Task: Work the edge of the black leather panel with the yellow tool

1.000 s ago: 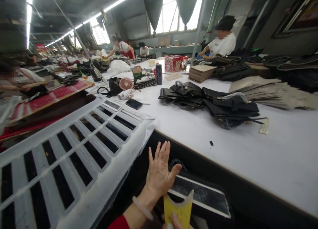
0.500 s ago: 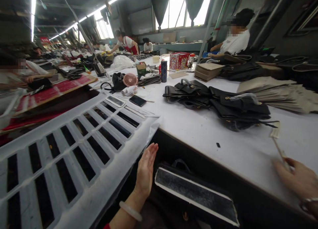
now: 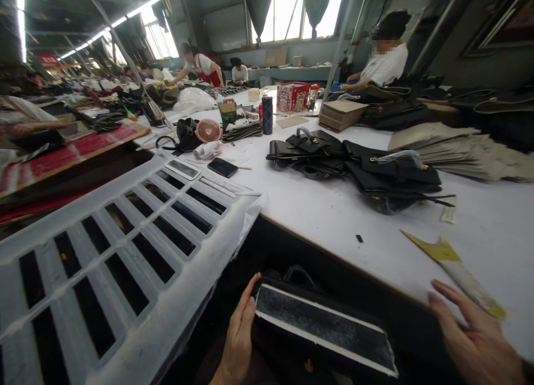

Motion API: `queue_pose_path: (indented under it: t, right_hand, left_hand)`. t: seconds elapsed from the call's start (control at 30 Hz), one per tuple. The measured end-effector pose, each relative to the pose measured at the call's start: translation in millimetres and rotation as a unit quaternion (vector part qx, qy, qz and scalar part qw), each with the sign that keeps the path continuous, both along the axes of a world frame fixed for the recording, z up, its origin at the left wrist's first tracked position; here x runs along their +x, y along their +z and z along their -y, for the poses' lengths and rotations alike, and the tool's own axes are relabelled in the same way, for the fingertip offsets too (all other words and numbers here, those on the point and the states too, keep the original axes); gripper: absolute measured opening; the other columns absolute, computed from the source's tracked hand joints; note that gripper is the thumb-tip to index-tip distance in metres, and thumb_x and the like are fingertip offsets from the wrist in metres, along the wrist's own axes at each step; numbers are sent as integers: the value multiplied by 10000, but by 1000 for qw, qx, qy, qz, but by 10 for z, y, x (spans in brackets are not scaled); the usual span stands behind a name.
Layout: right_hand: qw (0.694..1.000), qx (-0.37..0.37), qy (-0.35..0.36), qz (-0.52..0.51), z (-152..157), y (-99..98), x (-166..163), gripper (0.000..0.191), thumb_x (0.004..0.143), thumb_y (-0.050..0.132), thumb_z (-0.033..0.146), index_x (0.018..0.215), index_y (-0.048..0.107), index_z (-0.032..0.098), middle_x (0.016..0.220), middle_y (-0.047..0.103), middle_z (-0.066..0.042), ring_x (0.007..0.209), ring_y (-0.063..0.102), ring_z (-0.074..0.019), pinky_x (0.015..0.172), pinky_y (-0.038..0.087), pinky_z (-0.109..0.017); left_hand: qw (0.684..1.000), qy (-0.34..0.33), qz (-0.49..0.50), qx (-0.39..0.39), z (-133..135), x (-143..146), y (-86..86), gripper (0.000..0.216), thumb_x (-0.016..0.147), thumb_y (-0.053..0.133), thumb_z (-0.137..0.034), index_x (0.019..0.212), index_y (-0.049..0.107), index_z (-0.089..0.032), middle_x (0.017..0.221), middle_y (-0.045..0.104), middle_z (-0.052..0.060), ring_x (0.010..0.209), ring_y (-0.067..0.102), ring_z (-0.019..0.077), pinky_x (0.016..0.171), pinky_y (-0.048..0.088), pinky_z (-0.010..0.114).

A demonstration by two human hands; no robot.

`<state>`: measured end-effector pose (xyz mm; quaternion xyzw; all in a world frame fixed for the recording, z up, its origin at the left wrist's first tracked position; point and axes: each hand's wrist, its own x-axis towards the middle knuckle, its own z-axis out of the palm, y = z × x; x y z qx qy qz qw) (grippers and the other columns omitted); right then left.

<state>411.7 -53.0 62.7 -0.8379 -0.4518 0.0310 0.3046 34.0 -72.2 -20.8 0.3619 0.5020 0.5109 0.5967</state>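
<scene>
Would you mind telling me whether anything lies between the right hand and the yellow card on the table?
Nothing visible does. The right hand is open at the table edge, fingertips just short of the yellow card's near end, with only bare white surface between them.

A handbag workshop: long worktables (image 3: 334, 218), piled black bags (image 3: 354, 162), seated workers (image 3: 386, 62).

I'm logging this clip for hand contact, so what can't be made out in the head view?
- Left hand: wrist cut off by the bottom edge; whether its palm presses the black panel is unclear.
- Right hand: partly out of frame at the corner; contact with the yellow card cannot be told.
- Black bags: count unclear, they overlap.
</scene>
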Motion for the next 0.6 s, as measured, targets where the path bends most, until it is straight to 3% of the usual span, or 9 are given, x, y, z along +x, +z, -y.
queue_pose_path:
  t: [0.1, 0.2, 0.3, 0.37, 0.47, 0.53, 0.6]
  right_hand:
    - [989, -33, -71, -128, 274, -71, -287, 702, 640, 542, 718, 1175, 660, 279, 1119, 676, -61, 733, 606, -299, 653, 480, -442]
    - [975, 39, -49, -212, 497, -163, -623, 635, 694, 586, 723, 1067, 706, 223, 1070, 693, -50, 987, 606, -315, 882, 475, -399]
    - [928, 79, -54, -359, 642, -296, -911, 606, 758, 604, 716, 1068, 706, 205, 1162, 669, -63, 1176, 534, -307, 1023, 413, -374]
    - [888, 94, -47, -448, 696, -378, -1042, 591, 808, 592, 694, 1137, 687, 212, 1223, 642, -58, 1218, 507, -296, 1061, 390, -380]
    - [839, 124, -17, -529, 709, -437, -1147, 537, 859, 579, 641, 1192, 667, 229, 1283, 608, -39, 1270, 462, -283, 1115, 335, -386]
    - [814, 136, -15, -565, 687, -412, -1184, 525, 828, 629, 622, 1175, 679, 232, 1279, 612, -37, 1280, 453, -283, 1116, 337, -383]
    - [801, 139, -34, -581, 658, -346, -1214, 546, 737, 712, 616, 1139, 698, 245, 1264, 623, -31, 1284, 452, -281, 1095, 364, -357]
  left_hand:
    - [995, 18, -84, 44, -24, 46, -49, 466, 971, 347, -483, 1377, 473, -291, 1481, 462, 6, 1396, 367, 192, 1203, 255, 331]
    - [986, 45, -139, 84, -65, 107, -39, 445, 970, 369, -452, 1357, 487, -265, 1443, 501, 18, 1356, 422, 186, 1196, 260, 305]
    - [984, 50, -138, 95, -102, 146, 39, 442, 966, 383, -448, 1353, 484, -259, 1419, 521, 15, 1334, 445, 178, 1199, 241, 291]
    - [989, 42, -122, 66, -126, 141, 105, 453, 953, 393, -481, 1342, 500, -277, 1421, 518, 1, 1348, 426, 197, 1215, 211, 327]
    - [997, 31, -61, -48, -182, 95, 148, 478, 881, 466, -547, 1286, 565, -312, 1396, 550, -21, 1352, 424, 265, 1224, 184, 433]
    - [990, 30, 36, -132, -215, 51, 121, 558, 777, 580, -563, 1273, 582, -309, 1332, 614, -5, 1313, 473, 316, 1209, 205, 486]
    - [976, 27, 142, -163, -218, 3, 81, 674, 670, 688, -537, 1279, 586, -265, 1252, 671, 43, 1275, 509, 358, 1192, 236, 509]
